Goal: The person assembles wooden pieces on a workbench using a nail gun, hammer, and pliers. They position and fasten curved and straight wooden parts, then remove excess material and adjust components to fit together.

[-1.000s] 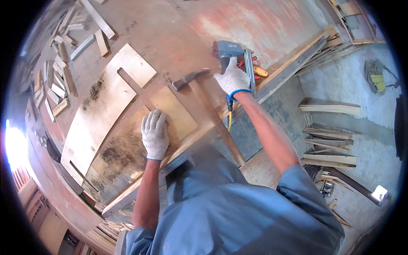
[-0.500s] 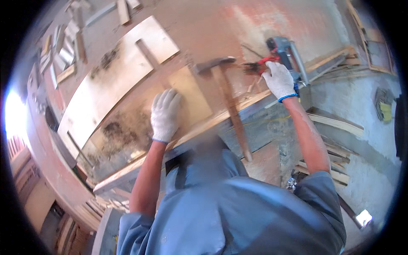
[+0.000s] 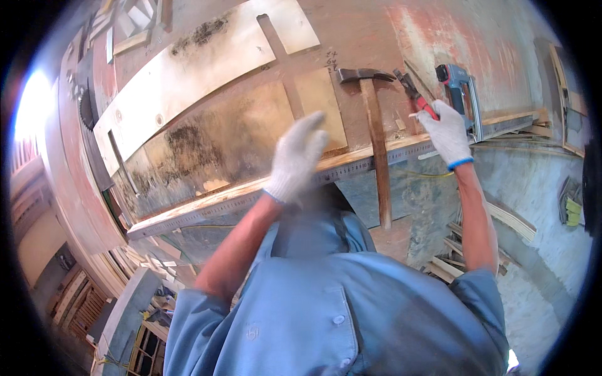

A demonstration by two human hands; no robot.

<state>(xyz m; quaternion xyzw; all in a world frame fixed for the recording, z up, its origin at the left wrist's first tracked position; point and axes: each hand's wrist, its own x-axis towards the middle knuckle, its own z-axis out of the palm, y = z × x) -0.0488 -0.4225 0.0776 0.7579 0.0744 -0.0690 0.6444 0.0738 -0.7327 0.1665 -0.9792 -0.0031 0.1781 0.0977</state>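
Observation:
My right hand point(image 3: 446, 133), in a white glove with a blue cuff, is closed round the red handle of dark-jawed pliers point(image 3: 411, 91), whose jaws point away over the bench. My left hand point(image 3: 295, 160), also gloved and slightly blurred, is raised near the bench edge with its fingers stretched out, holding nothing. Between my hands lies a claw hammer point(image 3: 376, 138), its wooden handle hanging over the front edge. A blue-grey nail gun point(image 3: 456, 81) stands just beyond my right hand. Left of the hammer lies a stained pale wooden panel point(image 3: 251, 119).
A long curved white board point(image 3: 207, 69) spans the back left, with a slot in it. Along the bench's front edge runs a marked measuring strip point(image 3: 251, 195). Wood offcuts point(image 3: 132, 41) lie at the far left. More wood strips point(image 3: 511, 220) lie below at right.
My left hand has lifted off the panel and moved right. In my right hand the pliers have turned from pointing left to pointing away. The head view has shifted.

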